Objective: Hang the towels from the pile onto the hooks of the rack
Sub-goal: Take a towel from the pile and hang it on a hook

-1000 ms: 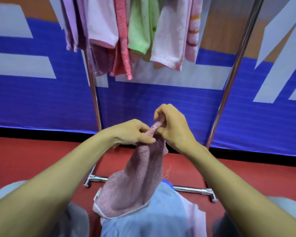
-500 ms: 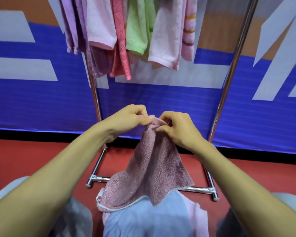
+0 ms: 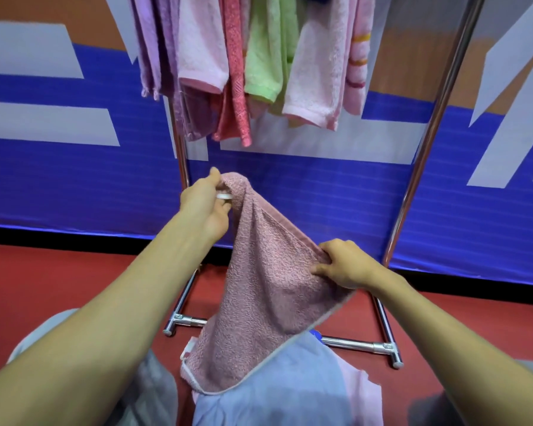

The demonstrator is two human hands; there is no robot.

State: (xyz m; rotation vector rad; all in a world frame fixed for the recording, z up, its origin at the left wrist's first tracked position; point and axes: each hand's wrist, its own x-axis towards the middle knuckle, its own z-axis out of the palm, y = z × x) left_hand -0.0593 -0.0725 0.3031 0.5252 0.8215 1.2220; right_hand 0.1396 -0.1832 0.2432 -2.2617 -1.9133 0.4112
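Care is best given to the small white loop (image 3: 224, 196) at the top corner of the dusty-pink towel (image 3: 265, 296), since that loop is judged to be what a hook must pass through. The corner is pinched between thumb and curled fingers of the left hand (image 3: 205, 207), just left of the frame's centre, with the loop showing at the fingertips; it should be opened out, not buried in the terry. The right edge is gripped lower down by the right hand (image 3: 343, 267), fingers curled over the hem, so the cloth is drawn into a slanting sheet; this pull should be light, so the weight can be released once the corner is raised. No hooks are shown: the rack (image 3: 422, 152) is cut off by the upper edge, so a free place among the hung towels (image 3: 259, 63) cannot be picked out.

The towel is seen as thick looped terry in muted pink, with a pale bound hem along its lower edge. It is held in the middle of the frame, its bottom draped on the pile (image 3: 274, 395) of light blue and pink cloth at the lower centre
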